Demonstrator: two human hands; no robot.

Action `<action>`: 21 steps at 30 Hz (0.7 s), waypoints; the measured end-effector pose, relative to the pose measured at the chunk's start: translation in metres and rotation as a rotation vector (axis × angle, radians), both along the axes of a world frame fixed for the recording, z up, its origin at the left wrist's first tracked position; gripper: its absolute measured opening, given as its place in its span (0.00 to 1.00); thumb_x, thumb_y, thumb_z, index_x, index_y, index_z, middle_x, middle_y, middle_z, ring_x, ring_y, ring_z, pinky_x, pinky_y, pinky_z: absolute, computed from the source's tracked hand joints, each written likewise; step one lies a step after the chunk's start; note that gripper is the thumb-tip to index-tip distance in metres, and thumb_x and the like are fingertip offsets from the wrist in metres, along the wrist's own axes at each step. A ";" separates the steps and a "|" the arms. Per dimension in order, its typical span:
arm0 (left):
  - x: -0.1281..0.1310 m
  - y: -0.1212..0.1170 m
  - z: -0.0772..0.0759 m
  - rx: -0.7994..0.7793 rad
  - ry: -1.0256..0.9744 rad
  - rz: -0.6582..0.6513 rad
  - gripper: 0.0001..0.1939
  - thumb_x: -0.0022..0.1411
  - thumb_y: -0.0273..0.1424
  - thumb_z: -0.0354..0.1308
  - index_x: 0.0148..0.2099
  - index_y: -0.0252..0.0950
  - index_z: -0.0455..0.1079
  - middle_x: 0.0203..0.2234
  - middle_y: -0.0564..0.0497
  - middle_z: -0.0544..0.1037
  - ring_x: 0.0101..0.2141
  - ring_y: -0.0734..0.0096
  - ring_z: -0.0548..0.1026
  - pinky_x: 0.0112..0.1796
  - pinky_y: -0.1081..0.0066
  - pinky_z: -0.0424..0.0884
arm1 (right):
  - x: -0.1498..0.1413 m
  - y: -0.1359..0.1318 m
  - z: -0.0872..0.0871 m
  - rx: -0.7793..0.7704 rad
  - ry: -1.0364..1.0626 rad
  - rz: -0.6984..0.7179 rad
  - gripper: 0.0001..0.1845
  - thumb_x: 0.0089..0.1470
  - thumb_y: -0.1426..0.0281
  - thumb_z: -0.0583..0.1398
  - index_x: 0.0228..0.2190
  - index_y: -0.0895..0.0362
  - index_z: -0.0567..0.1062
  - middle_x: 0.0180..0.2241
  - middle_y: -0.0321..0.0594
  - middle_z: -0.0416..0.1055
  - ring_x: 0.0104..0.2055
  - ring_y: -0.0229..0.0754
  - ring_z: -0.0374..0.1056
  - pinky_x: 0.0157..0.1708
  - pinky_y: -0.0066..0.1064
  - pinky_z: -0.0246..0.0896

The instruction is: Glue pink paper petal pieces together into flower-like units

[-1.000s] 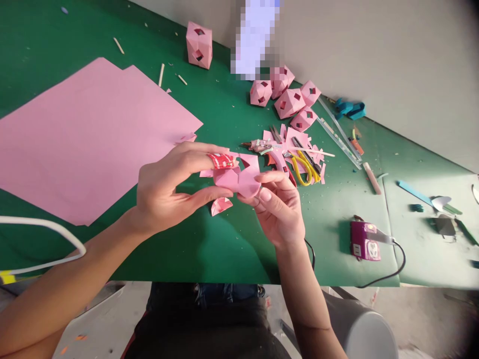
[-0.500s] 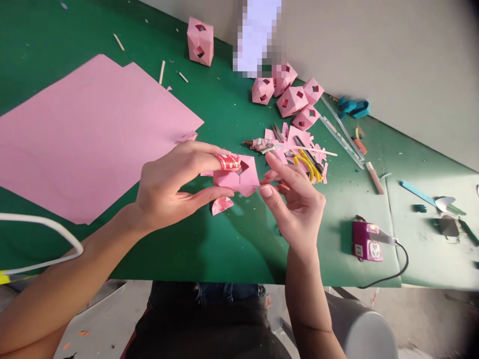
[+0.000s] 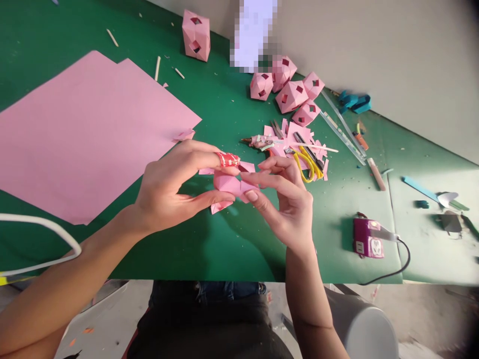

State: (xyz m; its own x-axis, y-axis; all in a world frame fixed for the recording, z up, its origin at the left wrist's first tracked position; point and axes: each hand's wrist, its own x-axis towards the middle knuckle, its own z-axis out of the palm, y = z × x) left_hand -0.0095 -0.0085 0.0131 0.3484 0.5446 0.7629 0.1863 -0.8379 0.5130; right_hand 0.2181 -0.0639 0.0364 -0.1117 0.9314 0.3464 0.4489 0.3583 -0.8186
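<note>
Between both hands is a small folded pink paper piece (image 3: 229, 184), held above the green table with a cut-out opening near its top. My left hand (image 3: 175, 184) pinches its left side between thumb and fingers; a red patterned wrap covers one fingertip. My right hand (image 3: 286, 199) grips the right edge between thumb and index finger, the other fingers curled loosely. Just below the held piece, a smaller pink paper scrap (image 3: 220, 207) shows. Part of the folded piece is hidden behind the fingers.
Large pink sheets (image 3: 86, 134) lie at left. Several finished pink paper shapes (image 3: 292, 96) sit near the wall, with one more (image 3: 196, 36) farther left. Yellow-handled scissors (image 3: 309, 167), a cutter (image 3: 305, 144) and a glue gun (image 3: 258, 141) lie among scraps. A purple power socket (image 3: 368, 238) stands right.
My right hand has moved left and closed its thumb and index finger on the right edge of the pink paper piece. My left hand keeps its hold.
</note>
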 end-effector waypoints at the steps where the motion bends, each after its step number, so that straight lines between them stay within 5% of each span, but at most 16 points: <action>1: 0.000 0.000 0.000 -0.006 -0.001 0.007 0.24 0.61 0.37 0.76 0.55 0.37 0.76 0.45 0.47 0.86 0.48 0.65 0.83 0.47 0.65 0.84 | 0.000 0.000 0.000 0.002 0.000 0.005 0.11 0.63 0.64 0.69 0.46 0.43 0.87 0.48 0.43 0.71 0.56 0.49 0.70 0.52 0.45 0.76; 9: -0.002 0.000 0.000 -0.072 0.014 -0.001 0.26 0.59 0.34 0.77 0.57 0.41 0.75 0.44 0.50 0.86 0.47 0.62 0.83 0.53 0.56 0.82 | -0.007 0.000 -0.005 -0.105 0.153 -0.058 0.18 0.61 0.63 0.70 0.53 0.42 0.83 0.50 0.40 0.73 0.50 0.43 0.72 0.45 0.36 0.77; 15: 0.002 -0.002 -0.002 -0.103 -0.016 0.020 0.23 0.61 0.30 0.75 0.57 0.41 0.74 0.42 0.51 0.85 0.47 0.62 0.82 0.55 0.53 0.80 | -0.018 0.001 -0.009 -0.441 0.506 -0.026 0.27 0.60 0.54 0.70 0.59 0.45 0.76 0.39 0.37 0.80 0.42 0.44 0.78 0.45 0.42 0.80; 21: 0.003 -0.003 0.001 -0.091 0.104 0.019 0.19 0.66 0.25 0.66 0.58 0.37 0.72 0.42 0.49 0.83 0.54 0.59 0.77 0.55 0.54 0.79 | -0.024 0.000 -0.010 -0.487 0.646 -0.064 0.30 0.55 0.57 0.74 0.56 0.44 0.76 0.36 0.33 0.80 0.39 0.45 0.80 0.46 0.43 0.81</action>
State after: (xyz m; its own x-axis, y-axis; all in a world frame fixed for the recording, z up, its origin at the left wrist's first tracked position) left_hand -0.0068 -0.0120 0.0142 0.4122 0.6173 0.6701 0.2584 -0.7845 0.5637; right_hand 0.1943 -0.0643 0.0262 0.0304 0.9921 -0.1218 -0.1583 -0.1156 -0.9806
